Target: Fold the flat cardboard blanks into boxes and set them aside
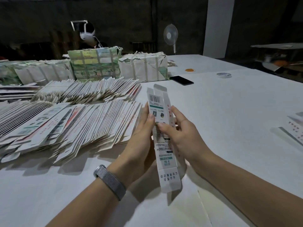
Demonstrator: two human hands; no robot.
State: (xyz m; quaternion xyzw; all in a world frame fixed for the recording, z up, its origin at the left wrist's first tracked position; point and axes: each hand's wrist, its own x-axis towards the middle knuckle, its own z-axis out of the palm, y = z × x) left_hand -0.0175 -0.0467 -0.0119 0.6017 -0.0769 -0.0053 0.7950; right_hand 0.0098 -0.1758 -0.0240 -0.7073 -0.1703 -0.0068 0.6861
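white cardboard, a long narrow box blank, is held upright-ish over the table, its barcode end pointing away and its end flaps loose. left hand wraps its grip round the blank's left edge, thumb on the printed face. right hand clamps the right edge, fingertips pressing the front panel. it seems partly opened into a tube, though blur makes that uncertain. to the left lie fanned stacks of flat blanks. behind them stand strapped paper bundles. a dark phone and a tape roll lie farther off.
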